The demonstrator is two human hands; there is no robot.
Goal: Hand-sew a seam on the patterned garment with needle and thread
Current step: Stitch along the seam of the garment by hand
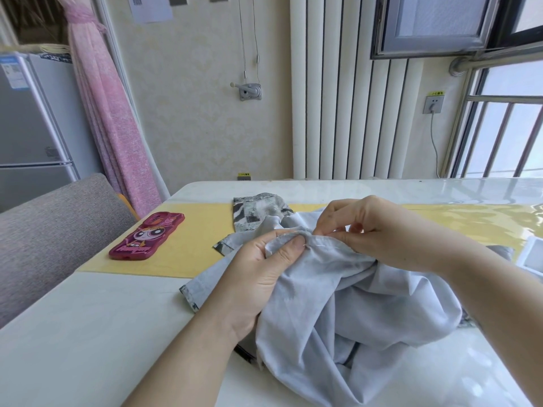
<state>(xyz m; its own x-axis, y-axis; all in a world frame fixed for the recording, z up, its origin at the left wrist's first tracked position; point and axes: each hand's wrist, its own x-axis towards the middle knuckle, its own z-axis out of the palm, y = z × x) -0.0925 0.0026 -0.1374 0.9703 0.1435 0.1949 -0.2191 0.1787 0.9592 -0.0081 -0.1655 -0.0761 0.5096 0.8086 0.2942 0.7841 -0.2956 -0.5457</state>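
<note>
The garment (352, 304) lies bunched on the table, its pale grey inside facing up and its black-and-white patterned side showing at the far edge. My left hand (258, 274) grips a fold of the fabric, thumb pressed on the seam edge. My right hand (390, 233) pinches the seam just to the right of that thumb. A thin needle (318, 245) lies through the seam between the two hands, its end at my right fingertips. The thread is too fine to make out.
A red cartoon phone case (147, 236) lies on the yellow mat (191, 251) to the left. The white table (88, 333) stretches in front of a grey sofa at left. A white object sits at the right edge (531, 257).
</note>
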